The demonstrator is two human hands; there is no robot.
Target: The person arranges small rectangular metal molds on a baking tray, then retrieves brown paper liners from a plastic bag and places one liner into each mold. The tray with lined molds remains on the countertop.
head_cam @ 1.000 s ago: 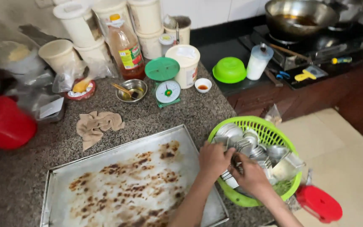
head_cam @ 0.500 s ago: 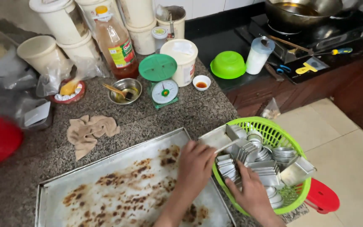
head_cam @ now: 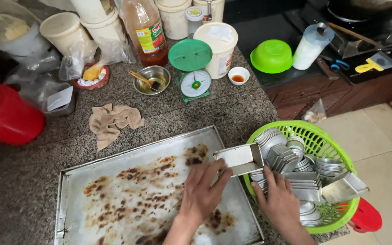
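The small metal loaf tin (head_cam: 240,159) sits tilted over the edge of the big baking tray (head_cam: 114,199), held by the left hand (head_cam: 203,193). The right hand (head_cam: 280,202) rests open on tins in the green basket (head_cam: 330,143). It looks best to keep the tin level and set it flat.

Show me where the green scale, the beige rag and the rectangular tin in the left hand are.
green scale (head_cam: 195,85), head view, on its round dial face.
beige rag (head_cam: 112,120), head view, on the middle of the crumpled cloth.
rectangular tin (head_cam: 237,157), head view, on its flat upturned side.
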